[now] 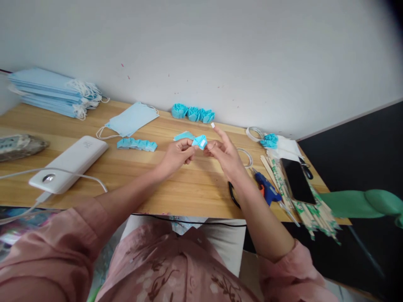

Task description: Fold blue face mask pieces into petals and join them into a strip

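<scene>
A small folded piece of bright blue paper (197, 141) with a white patch, apparently tape, is held just above the table. My left hand (178, 154) pinches its left side between thumb and fingers. On its right edge, the thumb and fingers of my right hand (226, 154) are closed. The right index finger points up with a small white square (213, 125) stuck on its tip. Just behind my left fingers lies another flat blue paper piece (184, 135). A pleated blue strip (137, 144) rests left of my hands, and several blue paper flowers (193, 113) stand by the wall.
At left are a stack of face masks (50, 92), loose masks (132, 118) and a white power bank (71, 163) with its cable. Tape rolls (246, 157), a blue glue gun (267, 187), wrapped chopsticks (310, 216) and a phone (297, 180) lie at right.
</scene>
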The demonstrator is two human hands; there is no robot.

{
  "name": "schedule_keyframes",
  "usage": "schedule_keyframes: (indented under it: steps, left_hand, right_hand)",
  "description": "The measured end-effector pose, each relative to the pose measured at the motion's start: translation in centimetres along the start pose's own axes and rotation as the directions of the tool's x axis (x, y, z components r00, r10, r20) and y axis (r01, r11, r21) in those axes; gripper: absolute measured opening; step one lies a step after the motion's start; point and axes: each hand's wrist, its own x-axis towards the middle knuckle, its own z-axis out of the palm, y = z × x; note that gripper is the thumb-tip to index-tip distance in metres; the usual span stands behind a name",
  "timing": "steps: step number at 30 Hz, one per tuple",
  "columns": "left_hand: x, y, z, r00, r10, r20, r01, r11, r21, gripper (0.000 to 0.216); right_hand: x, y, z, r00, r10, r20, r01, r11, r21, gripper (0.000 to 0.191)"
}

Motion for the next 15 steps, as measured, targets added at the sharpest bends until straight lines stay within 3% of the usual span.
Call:
schedule_keyframes:
  steps: [10, 15]
  left_hand:
    - [0.0, -0.1, 0.1, 1.0, 0.001, -0.023, -0.001, 1.0, 0.007, 0.025]
    - [-0.1, 0.0, 0.1, 0.999, -0.015, -0.028, 0.016, 1.0, 0.009, 0.022]
  right_hand:
    - [-0.9, 0.2, 2.8, 0.988, 0.09, -0.123, -0.058, 0.968, 0.244, 0.074]
    - [-0.5, 0.6, 3.3, 0.99, 0.057, -0.133, -0.025, 0.973, 0.228, 0.07]
